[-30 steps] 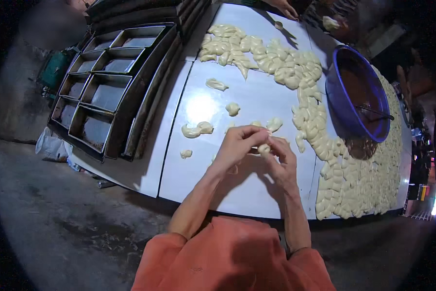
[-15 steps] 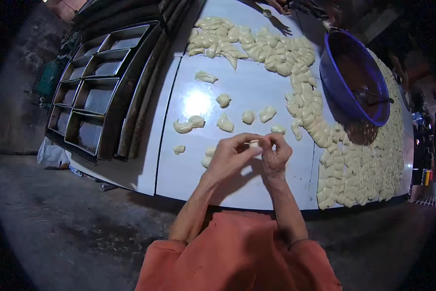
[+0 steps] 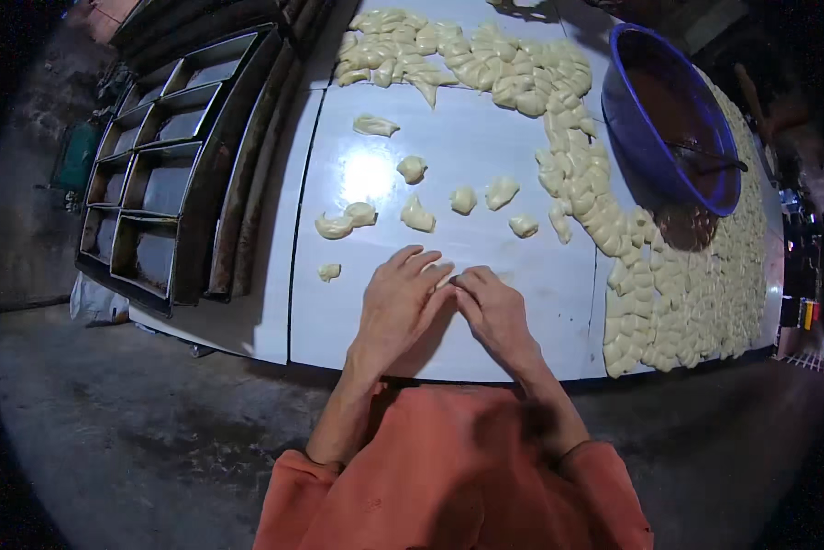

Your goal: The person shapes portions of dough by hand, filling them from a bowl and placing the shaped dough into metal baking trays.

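Note:
My left hand [image 3: 398, 301] is palm down low over the white tabletop [image 3: 485, 247], its fingers stretched and slightly apart. Against it, fingertips curled and pressed together, is my right hand [image 3: 494, 312]. A sliver of pale dough [image 3: 447, 278] shows between the two hands; how much lies beneath them is hidden. Just beyond are loose soft dough lumps: a round one [image 3: 463, 201], a smaller one [image 3: 523, 225] and a long one [image 3: 502, 192]. To the left lie a curved piece [image 3: 346, 221] and a tiny scrap [image 3: 329, 272].
Joined dough pieces [image 3: 577, 183] curve along the far and right sides, spreading into a wide dough sheet [image 3: 678, 302]. A blue tub [image 3: 613, 101] of brown liquid, with a dark handle in it, stands at right. Metal compartment trays [image 3: 169, 179] sit at left.
Both hands have come down and left toward the table; the pale piece they pinched is mostly hidden. The left hand's fingers have straightened. The small lump on the right is now uncovered.

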The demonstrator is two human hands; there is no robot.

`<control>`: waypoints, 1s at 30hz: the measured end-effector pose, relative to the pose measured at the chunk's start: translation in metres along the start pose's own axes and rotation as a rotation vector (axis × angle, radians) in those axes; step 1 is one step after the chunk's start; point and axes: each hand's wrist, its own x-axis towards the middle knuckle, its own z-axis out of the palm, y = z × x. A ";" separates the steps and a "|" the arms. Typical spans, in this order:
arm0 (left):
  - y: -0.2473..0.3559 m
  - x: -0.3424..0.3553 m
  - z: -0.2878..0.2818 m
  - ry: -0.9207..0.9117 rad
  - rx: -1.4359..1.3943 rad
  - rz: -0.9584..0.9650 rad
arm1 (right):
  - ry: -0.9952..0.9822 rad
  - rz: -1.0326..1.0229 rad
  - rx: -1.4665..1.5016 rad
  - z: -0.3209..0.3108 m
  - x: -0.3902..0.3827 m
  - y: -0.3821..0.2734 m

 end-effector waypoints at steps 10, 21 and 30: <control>0.004 0.000 0.027 -0.023 0.177 0.026 | 0.353 -0.078 -0.461 -0.048 0.054 0.054; 0.025 0.055 0.048 -0.115 -0.990 -0.410 | 0.187 0.438 1.146 -0.056 0.027 0.012; 0.039 0.070 0.068 0.028 -1.393 -0.552 | 0.305 0.247 0.870 -0.057 0.014 0.032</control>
